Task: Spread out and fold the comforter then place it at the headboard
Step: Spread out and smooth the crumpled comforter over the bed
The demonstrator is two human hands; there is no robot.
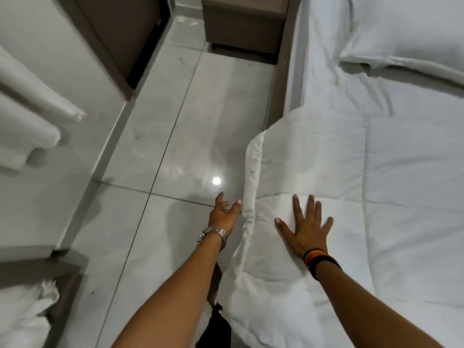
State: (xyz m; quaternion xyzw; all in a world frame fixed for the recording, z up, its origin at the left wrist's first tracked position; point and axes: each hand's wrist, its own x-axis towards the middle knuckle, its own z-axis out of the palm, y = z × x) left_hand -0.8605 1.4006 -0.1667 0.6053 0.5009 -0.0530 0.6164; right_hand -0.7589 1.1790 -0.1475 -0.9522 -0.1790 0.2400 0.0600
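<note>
Over the left side of the bed point(334, 79), the white comforter point(376, 197) lay spread across the mattress, its near edge bunched into a rumpled fold that hung off toward the tiled floor point(175, 146). The right hand point(307, 229) rested palm down on the comforter just inside that hanging edge, its fingers point(311, 207) splayed wide apart and flat against the fabric, gripping nothing. A striped band point(317, 259) in black, yellow and red circled that wrist. The left hand point(223, 213) was stretched out over the floor just beside the comforter's drooping edge, fingers loosely apart and slightly curled, the tip of one finger at or almost at the fabric; whether it actually touched could not be told. A metal watch point(213, 234) sat on the left wrist. Farther up the bed, toward the head end, a white pillow point(406, 33) lay on the wrinkled sheet, well apart from the comforter's upper edge. A brown nightstand point(241, 21) stood on the floor beside the bed frame. White towels point(30, 109) hung at the left of the view, and a bright spot of light reflected off the floor near the left hand.
</note>
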